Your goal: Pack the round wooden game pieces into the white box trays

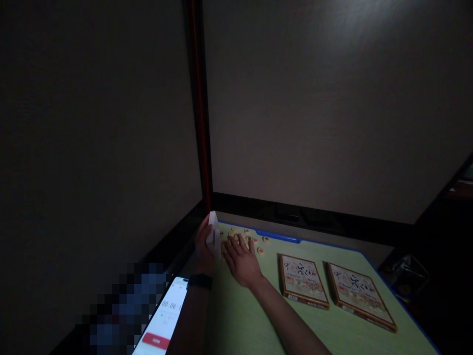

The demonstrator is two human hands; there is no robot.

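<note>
My left hand (203, 241) grips a white open box (213, 235), tipped on its side at the far left corner of the table, its open side facing right. Round wooden Chinese chess pieces (246, 231) lie loose in a cluster beside the box. Over the near part of that cluster, my right hand (242, 261) is spread flat with its fingers pointing away from me; some pieces under the fingers are hidden. A few pieces (260, 250) sit a little apart, right of the fingertips. A dark band circles my left wrist.
Two Chinese chess boxes lie on the green table (254, 323), a nearer-left box (303, 280) and a right box (360, 293). A lit phone (162, 313) with a timer stands at my left forearm. Walls meet behind the table. A clear bin-like container (408, 276) is beyond the right edge.
</note>
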